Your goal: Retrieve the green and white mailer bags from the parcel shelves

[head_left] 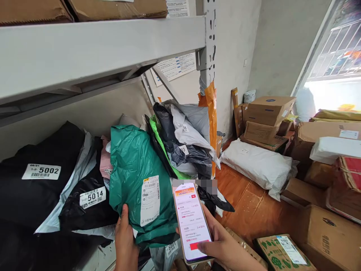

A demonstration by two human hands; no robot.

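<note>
The left hand (125, 241) grips the lower left edge of a green bag (138, 180) standing on the shelf (98, 49); the thumb lies on the front of the bag, and the other fingers are hidden behind it. The wrist runs out of the bottom of the picture. The bag's white label (150, 200) faces the camera, but its print is too small to read.

The right hand (222, 244) holds a phone (191, 222) upright just right of the bag, fingers wrapped behind it and the thumb pressed on the lower screen by a red bar. The screen text is too fine to make out, and a blurred patch covers the area just above the phone.

Left of the green bag lie black bags, one tagged 5002 (41, 171) and one tagged 5014 (92, 197); the lower parts of both sink into shadow. Behind the green bag, grey and black bags (186, 139) are heaped against the shelf post, with only a partial "3" showing on one tag. On the floor to the right lie a white sack (258, 165) and cardboard boxes (269, 109), several cut off by the right edge.
</note>
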